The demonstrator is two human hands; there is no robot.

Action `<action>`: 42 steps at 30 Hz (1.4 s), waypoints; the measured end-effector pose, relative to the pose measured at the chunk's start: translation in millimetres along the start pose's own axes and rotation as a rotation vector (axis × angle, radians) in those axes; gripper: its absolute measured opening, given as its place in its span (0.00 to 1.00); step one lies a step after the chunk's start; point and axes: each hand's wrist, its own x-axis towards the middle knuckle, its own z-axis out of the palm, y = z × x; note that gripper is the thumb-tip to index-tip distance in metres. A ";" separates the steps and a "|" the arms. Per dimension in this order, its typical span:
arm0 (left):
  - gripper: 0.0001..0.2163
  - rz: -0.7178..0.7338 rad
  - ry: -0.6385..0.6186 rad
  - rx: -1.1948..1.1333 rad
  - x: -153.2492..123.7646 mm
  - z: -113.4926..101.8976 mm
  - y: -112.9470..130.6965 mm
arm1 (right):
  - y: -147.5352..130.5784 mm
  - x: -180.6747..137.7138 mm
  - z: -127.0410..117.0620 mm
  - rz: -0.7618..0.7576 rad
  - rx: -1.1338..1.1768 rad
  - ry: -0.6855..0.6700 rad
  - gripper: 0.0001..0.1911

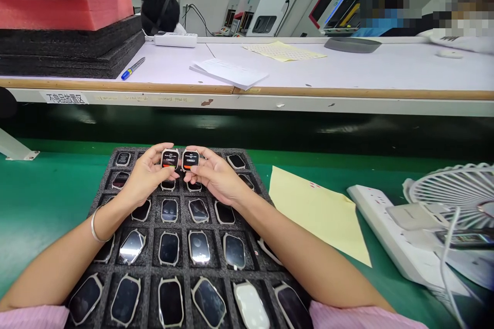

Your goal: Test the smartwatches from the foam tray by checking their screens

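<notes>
Here the left hand [150,174] pinches one watch [170,160], the right hand [216,175] a second watch [190,161], above the foam tray [184,247]; the screen text [170,154] seems unreadably small

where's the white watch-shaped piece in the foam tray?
Head view, middle of the bottom edge: the white piece lies in the nearest row of the foam tray, between a dark-screened watch on its left and another dark watch on its right.
</notes>
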 end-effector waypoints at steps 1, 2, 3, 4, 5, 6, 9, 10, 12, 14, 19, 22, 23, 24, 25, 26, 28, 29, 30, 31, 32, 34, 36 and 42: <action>0.25 -0.003 -0.002 -0.003 -0.3 0.4 0.4 | -0.5 -0.3 0.2 -0.001 -0.003 0.002 0.24; 0.25 -0.006 -0.005 -0.005 -0.6 0.8 0.9 | -1.0 -0.5 0.4 -0.003 -0.004 0.005 0.24; 0.24 -0.008 -0.008 -0.006 -0.9 1.1 1.5 | -1.3 -0.6 0.6 -0.005 -0.006 0.007 0.25; 0.24 -0.012 -0.011 -0.007 -1.3 1.4 2.0 | -1.6 -0.6 0.7 -0.007 -0.008 0.009 0.25; 0.23 -0.016 -0.014 -0.009 -1.6 1.5 2.5 | -1.6 -0.5 0.8 -0.009 -0.009 0.011 0.24; 0.22 -0.022 -0.015 -0.010 -2.0 1.6 3.0 | -1.6 -0.3 0.8 -0.011 -0.009 0.012 0.23; 0.19 -0.041 -0.007 -0.011 -3.1 1.6 4.3 | -1.0 0.6 0.3 -0.012 -0.004 0.012 0.21; 0.19 -0.046 -0.004 -0.011 -3.4 1.6 4.6 | -0.9 0.8 0.1 -0.011 -0.002 0.013 0.20; 0.18 -0.055 -0.006 -0.019 -3.9 1.7 5.3 | -1.0 1.1 -0.3 -0.003 0.001 0.018 0.19; 0.17 -0.063 -0.015 -0.036 -4.3 2.1 6.0 | -1.4 1.1 -0.5 0.003 0.001 0.023 0.18; 0.16 -0.071 -0.024 -0.054 -4.9 4.2 7.6 | -1.3 1.4 -0.5 -0.008 -0.018 0.035 0.19; 0.16 -0.068 -0.021 -0.042 -5.1 5.0 7.4 | -0.2 1.8 -0.6 -0.023 -0.054 0.042 0.18; 0.16 -0.067 -0.022 -0.043 -5.2 4.9 7.2 | -0.1 1.8 -0.5 -0.028 -0.059 0.041 0.18; 0.16 -0.066 -0.023 -0.046 -5.4 4.7 7.1 | -0.1 1.6 -0.3 -0.033 -0.060 0.039 0.18; 0.16 -0.065 -0.025 -0.050 -5.5 4.3 7.0 | -0.3 1.4 -0.1 -0.035 -0.058 0.038 0.18; 0.16 -0.064 -0.026 -0.056 -5.7 3.9 6.9 | -0.6 1.0 0.3 -0.037 -0.056 0.038 0.18; 0.16 -0.066 -0.028 -0.063 -5.8 3.2 6.9 | -1.5 0.3 1.0 -0.040 -0.053 0.039 0.19; 0.17 -0.067 -0.029 -0.063 -5.7 3.0 7.0 | -1.9 0.0 1.4 -0.042 -0.052 0.038 0.19; 0.17 -0.067 -0.028 -0.062 -5.6 2.8 7.0 | -2.3 -0.2 1.7 -0.045 -0.049 0.037 0.20; 0.17 -0.068 -0.029 -0.062 -5.4 2.6 7.1 | -2.6 -0.4 1.9 -0.046 -0.045 0.033 0.20; 0.17 -0.069 -0.030 -0.061 -5.1 2.5 7.2 | -2.7 -0.5 2.0 -0.047 -0.042 0.028 0.20; 0.18 -0.069 -0.031 -0.059 -4.8 2.2 7.1 | -2.9 -0.5 2.1 -0.044 -0.040 0.020 0.20; 0.18 -0.070 -0.033 -0.060 -4.6 1.8 7.0 | -3.0 -0.4 2.0 -0.037 -0.040 0.018 0.20; 0.22 -0.065 -0.029 -0.063 -3.7 1.5 4.8 | -2.4 0.7 0.9 -0.022 -0.024 0.004 0.22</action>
